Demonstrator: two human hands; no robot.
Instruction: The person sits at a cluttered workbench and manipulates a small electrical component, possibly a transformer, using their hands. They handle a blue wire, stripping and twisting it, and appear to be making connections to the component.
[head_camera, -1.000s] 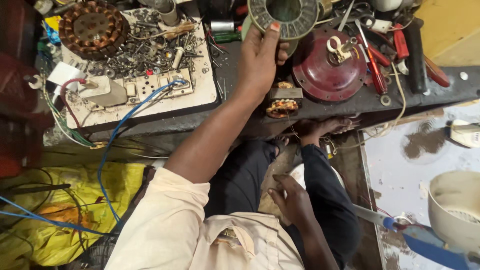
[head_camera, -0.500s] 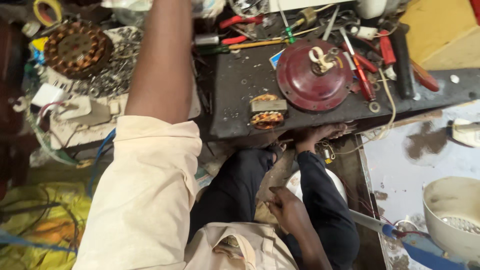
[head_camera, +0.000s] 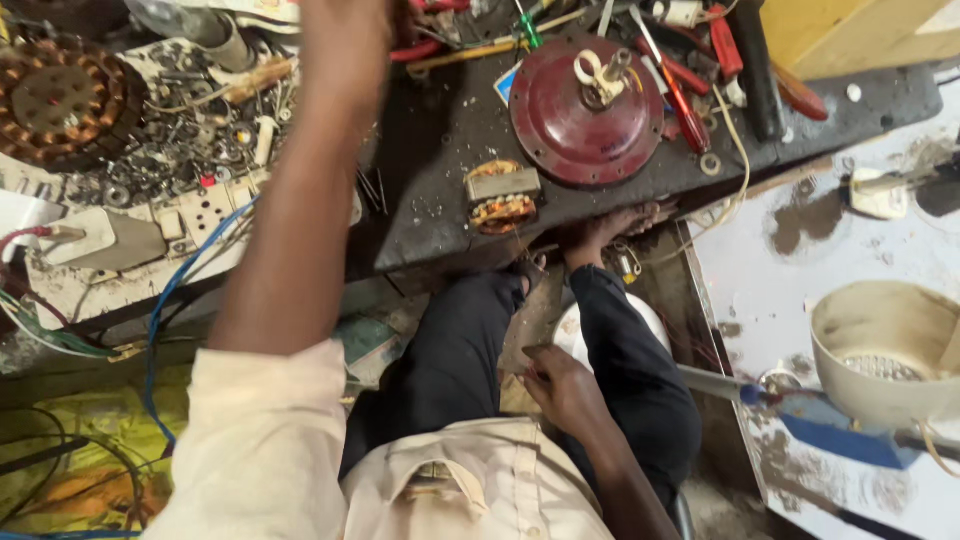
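Above the cluttered bench (head_camera: 430, 200), left hand (head_camera: 345, 40) outstretched, blurred.

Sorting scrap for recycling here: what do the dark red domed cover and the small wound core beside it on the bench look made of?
The dark red domed cover looks like painted metal, probably cast or pressed: its surface is smooth with a dull sheen and scuffs. The small wound core shows orange-brown coils, likely copper wire, around a grey block that looks like stacked steel plates, though that is too small to confirm.
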